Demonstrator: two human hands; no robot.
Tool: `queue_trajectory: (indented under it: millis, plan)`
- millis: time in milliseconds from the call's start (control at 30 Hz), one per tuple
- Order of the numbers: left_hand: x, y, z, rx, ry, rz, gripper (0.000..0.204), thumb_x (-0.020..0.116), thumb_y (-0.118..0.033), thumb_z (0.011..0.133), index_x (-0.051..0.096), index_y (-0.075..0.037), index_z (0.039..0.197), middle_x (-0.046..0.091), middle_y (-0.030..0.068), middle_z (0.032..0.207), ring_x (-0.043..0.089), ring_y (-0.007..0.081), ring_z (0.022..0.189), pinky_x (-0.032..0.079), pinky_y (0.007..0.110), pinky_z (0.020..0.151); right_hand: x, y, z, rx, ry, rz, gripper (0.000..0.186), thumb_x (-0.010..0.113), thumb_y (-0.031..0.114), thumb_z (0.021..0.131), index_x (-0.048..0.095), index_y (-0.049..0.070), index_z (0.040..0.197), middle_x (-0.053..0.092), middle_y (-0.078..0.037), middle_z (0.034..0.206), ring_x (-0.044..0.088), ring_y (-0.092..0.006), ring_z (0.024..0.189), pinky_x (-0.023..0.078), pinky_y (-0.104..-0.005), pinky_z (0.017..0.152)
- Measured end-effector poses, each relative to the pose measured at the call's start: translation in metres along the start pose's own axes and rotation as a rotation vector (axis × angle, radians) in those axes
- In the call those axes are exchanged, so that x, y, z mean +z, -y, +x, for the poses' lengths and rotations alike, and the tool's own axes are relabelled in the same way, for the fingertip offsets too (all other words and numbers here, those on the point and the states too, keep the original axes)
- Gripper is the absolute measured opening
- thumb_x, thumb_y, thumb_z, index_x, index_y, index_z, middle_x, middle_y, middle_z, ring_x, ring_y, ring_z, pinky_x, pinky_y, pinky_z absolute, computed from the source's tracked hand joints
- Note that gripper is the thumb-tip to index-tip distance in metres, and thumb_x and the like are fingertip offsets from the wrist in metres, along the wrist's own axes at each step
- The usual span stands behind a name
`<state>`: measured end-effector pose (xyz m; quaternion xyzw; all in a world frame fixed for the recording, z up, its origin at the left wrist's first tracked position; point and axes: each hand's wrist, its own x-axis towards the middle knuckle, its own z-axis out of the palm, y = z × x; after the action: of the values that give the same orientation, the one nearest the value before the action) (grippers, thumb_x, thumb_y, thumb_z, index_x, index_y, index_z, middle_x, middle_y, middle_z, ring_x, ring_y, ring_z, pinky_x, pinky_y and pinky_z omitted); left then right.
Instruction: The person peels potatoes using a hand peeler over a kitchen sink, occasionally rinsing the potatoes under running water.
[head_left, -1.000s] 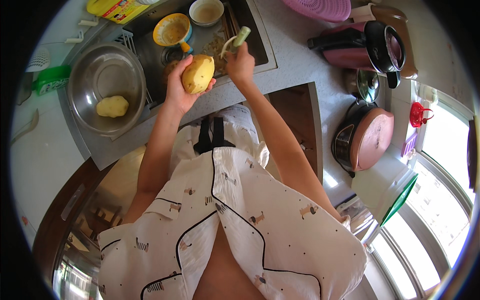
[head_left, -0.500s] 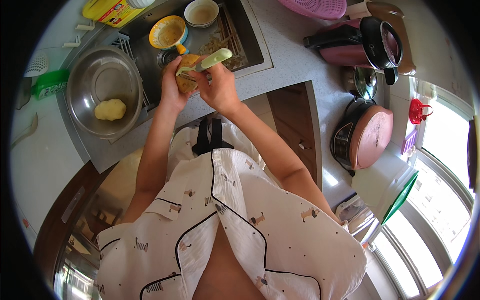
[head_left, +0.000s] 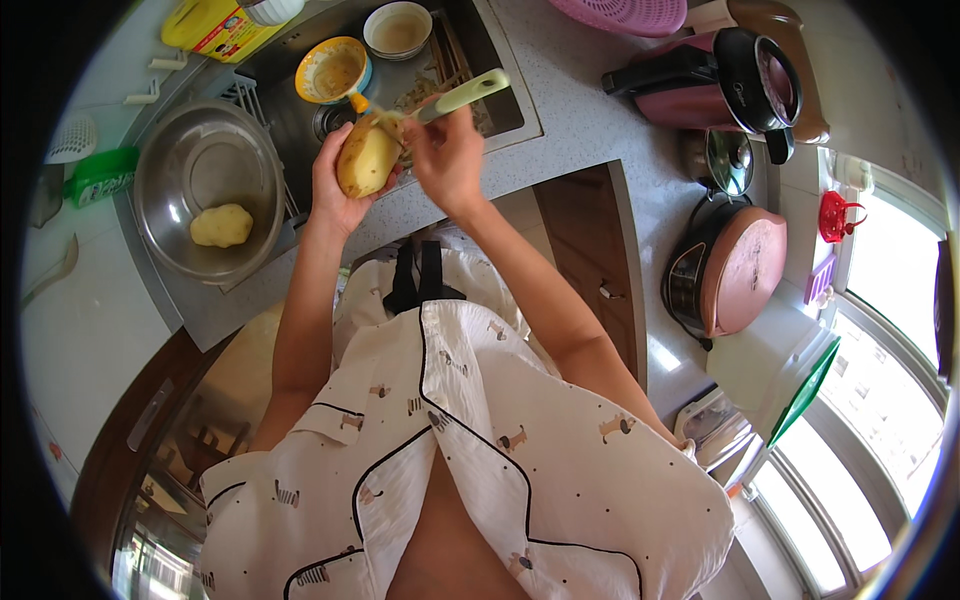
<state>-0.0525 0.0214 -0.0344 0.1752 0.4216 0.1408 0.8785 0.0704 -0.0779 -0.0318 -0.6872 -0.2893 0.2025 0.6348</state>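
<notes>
Over the sink's near edge, my left hand [head_left: 336,187] is wrapped round a partly peeled potato [head_left: 367,161]. Pale yellow flesh shows on most of its upper face, with brown skin left at the edges. My right hand [head_left: 446,160] is closed on a vegetable peeler [head_left: 465,97] with a light green handle, just right of the potato. The peeler's head is blurred near the potato's upper right side; whether it touches cannot be told. Left of my hands, a peeled potato [head_left: 221,226] lies in a large steel bowl [head_left: 160,160].
The sink [head_left: 512,98] holds a yellow-orange bowl [head_left: 300,78], a white bowl [head_left: 428,22], chopsticks and peelings. A purple kettle [head_left: 690,90], a pink colander [head_left: 625,14] and a pink-lidded electric pan [head_left: 744,270] stand on the right-hand counter. A yellow bottle [head_left: 205,32] is at the far left.
The potato has turned so its peeled yellow face shows. My right hand and the peeler have moved slightly right and up, off the middle of the potato.
</notes>
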Motion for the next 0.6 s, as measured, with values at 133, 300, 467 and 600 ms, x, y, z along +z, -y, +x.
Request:
queue_trajectory:
  millis: [133, 300, 467, 600]
  plan:
    - [-0.017, 0.001, 0.006, -0.065, 0.206, -0.065, 0.054, 0.051, -0.047, 0.095, 0.060, 0.000, 0.121, 0.068, 0.0196, 0.109, 0.067, 0.0295, 0.083, 0.058, 0.036, 0.066, 0.002, -0.021, 0.009, -0.052, -0.075, -0.080, 0.031, 0.069, 0.004, 0.087, 0.050, 0.002, 0.112, 0.068, -0.019, 0.078, 0.071, -0.0291, 0.068, 0.054, -0.0365, 0.060]
    - [0.000, -0.010, 0.006, -0.091, 0.258, -0.075, 0.054, 0.050, -0.046, 0.097, 0.058, -0.001, 0.124, 0.064, 0.0242, 0.114, 0.065, 0.0304, 0.081, 0.057, 0.035, 0.068, -0.017, -0.053, 0.027, 0.098, -0.140, -0.320, 0.029, 0.068, 0.005, 0.088, 0.048, 0.001, 0.109, 0.069, -0.020, 0.081, 0.068, -0.0366, 0.067, 0.051, -0.0419, 0.058]
    - [-0.014, -0.006, 0.004, -0.038, 0.073, 0.018, 0.044, 0.054, -0.045, 0.096, 0.062, -0.007, 0.117, 0.070, 0.0121, 0.106, 0.068, 0.0282, 0.087, 0.057, 0.038, 0.070, 0.000, 0.004, 0.004, 0.009, -0.003, 0.051, 0.030, 0.069, 0.004, 0.089, 0.050, 0.001, 0.111, 0.070, -0.013, 0.083, 0.069, -0.0174, 0.073, 0.054, -0.0298, 0.065]
    - [-0.005, -0.004, 0.003, 0.030, -0.013, 0.103, 0.045, 0.054, -0.044, 0.096, 0.062, -0.006, 0.120, 0.069, 0.0140, 0.109, 0.069, 0.0256, 0.082, 0.058, 0.038, 0.070, 0.005, -0.010, 0.015, -0.032, 0.008, -0.081, 0.031, 0.069, 0.005, 0.087, 0.049, 0.002, 0.111, 0.069, -0.017, 0.079, 0.071, -0.0301, 0.069, 0.054, -0.0361, 0.062]
